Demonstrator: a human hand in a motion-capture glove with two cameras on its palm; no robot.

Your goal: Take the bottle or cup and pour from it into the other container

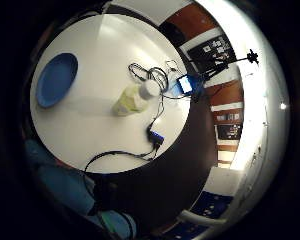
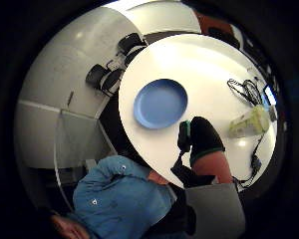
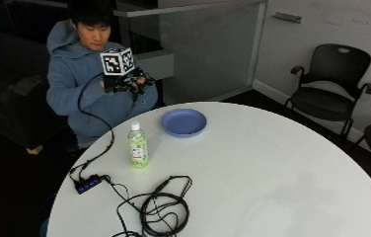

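Standing on the counter (image 3: pixel 271 168) are one capped, green-labelled bottle (image 3: pixel 137 146) and one blue plate (image 3: pixel 183 122); the gloved hand's (image 3: pixel 125 81) fingers cannot be judged.

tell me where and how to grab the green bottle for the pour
Grip the bottle around its labelled mid-body, coming in level from the person's side. It stands upright and alone on the table, cap on top, with the blue plate just beyond it.

We see the gloved right hand (image 3: pixel 125 81) raised in front of the person's chest, fingers loosely curled and holding nothing. The forearm bends upward at the elbow, sleeve blue.
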